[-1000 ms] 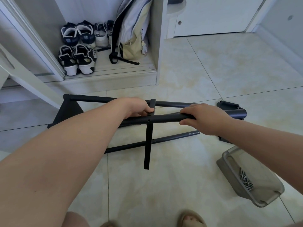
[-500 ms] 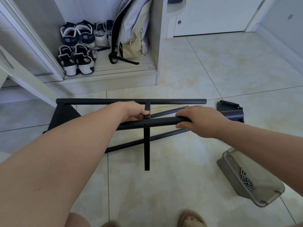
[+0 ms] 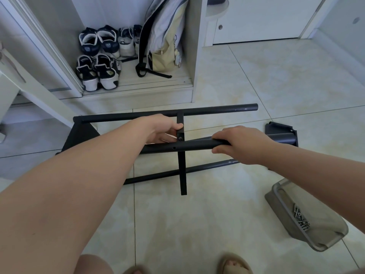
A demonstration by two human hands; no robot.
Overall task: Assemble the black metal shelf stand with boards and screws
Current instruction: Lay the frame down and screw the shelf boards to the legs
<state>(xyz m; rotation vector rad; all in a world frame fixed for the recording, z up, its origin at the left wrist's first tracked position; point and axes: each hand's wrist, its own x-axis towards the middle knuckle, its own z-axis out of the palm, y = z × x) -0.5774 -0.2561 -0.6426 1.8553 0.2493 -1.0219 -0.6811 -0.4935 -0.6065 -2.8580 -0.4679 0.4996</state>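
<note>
Swung upward since earlier: the stand's far tube point(image 3: 217, 109).
Screws point(image 3: 301, 218) are kept in the near tray point(image 3: 286, 196); beyond, on the floor, the middle tube point(image 3: 197, 145) is clamped by the right hand point(image 3: 241, 144) and the crossbar point(image 3: 182, 175) gripped by the left hand point(image 3: 164, 128) (probably to line up holes).

The left arm point(image 3: 79, 184) and right arm point(image 3: 316, 169) are bare from wrist to frame edge; the left hand point(image 3: 164, 128) and right hand point(image 3: 239, 144) are bare as well; a bare knee point(image 3: 92, 264) shows at the bottom; the right foot point(image 3: 234, 267) wears a tan open-toed sandal point(image 3: 236, 257); the left foot point(image 3: 136, 271) is mostly cut off.
</note>
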